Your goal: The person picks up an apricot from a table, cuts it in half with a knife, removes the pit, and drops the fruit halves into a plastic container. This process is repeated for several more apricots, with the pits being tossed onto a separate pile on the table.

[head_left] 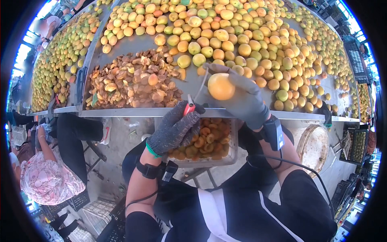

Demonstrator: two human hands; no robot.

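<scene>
My left hand [174, 128], in a grey knit glove with a green cuff, is closed around a small red-handled tool [189, 108]. The tool's short metal tip points up, away from me; its exact kind does not show. An apricot [221, 86], yellow-orange and apparently whole, sits in the fingers of my gloved right hand [248, 101], above the table's front edge. The tool and the apricot are apart. Below my hands, at my lap, a pale plastic tub [201, 162] contains apricot halves [211, 139].
Whole apricots [242, 50] cover much of the metal table [121, 46]. A heap of brownish pits and scraps [133, 80] lies at its near left. Another person [50, 173] sits at left. A round white lid-like object [314, 147] and crates [354, 147] stand at right.
</scene>
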